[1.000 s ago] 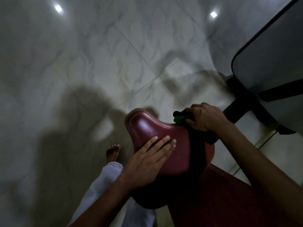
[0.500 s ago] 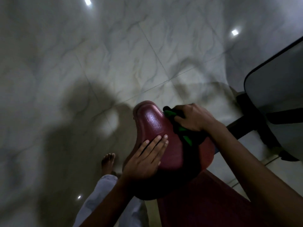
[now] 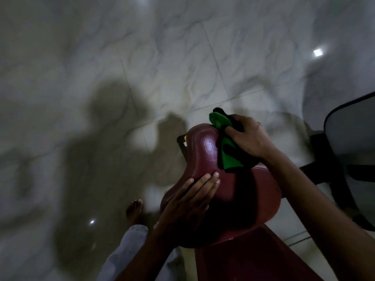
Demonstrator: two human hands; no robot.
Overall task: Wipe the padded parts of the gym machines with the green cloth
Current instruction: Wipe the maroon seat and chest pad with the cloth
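— On the maroon seat pad (image 3: 239, 191), what differs from a second ago?

— The right hand (image 3: 250, 138) has carried the green cloth (image 3: 226, 151) from the far side up to the pad's raised nose. The left hand (image 3: 190, 201) stayed flat on the near slope, fingers straight.

— And the surroundings?

— Glossy marbled floor tiles (image 3: 182, 57) reflecting ceiling lights, a grey panel (image 3: 353, 128) at right, a bare foot (image 3: 134, 209) below.

— Where's the cloth against the fingers?

— Bunched under the curled right fingers, pressed to the pad, its tail hanging below the palm.
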